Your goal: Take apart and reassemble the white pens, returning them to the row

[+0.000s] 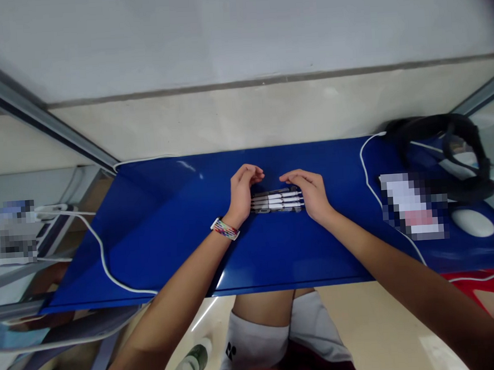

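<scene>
Several white pens (278, 201) with dark and clear parts lie side by side on the blue tabletop (182, 228). They run left to right between my hands. My left hand (243, 189), with a multicoloured band (226, 229) on its wrist, is at the pens' left ends. Its fingers curve loosely inward past the far side of the row. At the right ends is my right hand (311, 191), its fingers stretched toward the left. Both hands are cupped around the row, with no pen seen between the fingers. My palms partly hide the pen ends.
On the right are a white mouse (473, 223), a blurred-out rectangular item (411, 205) and a black band-like object (470, 132). A white cable (367, 172) runs nearby. Another cable (105, 260) crosses the left side. A bottle (191, 367) stands below the table's front edge.
</scene>
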Tool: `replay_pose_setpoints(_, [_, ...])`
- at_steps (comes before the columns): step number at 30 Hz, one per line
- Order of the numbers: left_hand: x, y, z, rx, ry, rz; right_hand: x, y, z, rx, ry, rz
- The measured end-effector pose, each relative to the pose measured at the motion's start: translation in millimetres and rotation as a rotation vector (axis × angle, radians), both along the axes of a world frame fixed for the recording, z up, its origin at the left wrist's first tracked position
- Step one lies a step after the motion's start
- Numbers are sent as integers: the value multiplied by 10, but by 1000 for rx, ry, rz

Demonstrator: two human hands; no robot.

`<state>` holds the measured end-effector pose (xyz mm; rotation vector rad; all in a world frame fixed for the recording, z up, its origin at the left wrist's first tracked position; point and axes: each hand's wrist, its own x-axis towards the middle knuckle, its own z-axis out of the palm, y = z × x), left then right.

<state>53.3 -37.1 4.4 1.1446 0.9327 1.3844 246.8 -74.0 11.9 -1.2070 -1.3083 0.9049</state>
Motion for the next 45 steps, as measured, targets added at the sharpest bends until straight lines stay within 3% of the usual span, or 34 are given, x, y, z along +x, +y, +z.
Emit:
replay_pose_setpoints(7, [-8, 3, 11, -14, 60, 0, -12, -20, 62, 67, -166, 48])
replay_pose_setpoints(10, [-40, 24, 21, -12, 35, -2, 48, -37, 125, 190, -292, 175])
replay_pose_setpoints(15, [-88, 50, 36, -7, -24, 20, 147, -43, 187, 414, -483, 503])
replay_pose_setpoints(18, [-91, 55, 42, -11, -40, 26, 150, -57, 195, 484, -553, 557])
replay_pose_setpoints(24, [-85, 45, 65, -15, -28, 20, 100, -119, 217, 474, -588, 644])
replay_pose_setpoints(33, [-103, 75, 30, -20, -28, 27, 142, -105, 278, 545, -680, 517])
replay_pose_setpoints(45, [-121, 80, 21, -18, -19, 27, 182, -106, 247, 505, -744, 587])
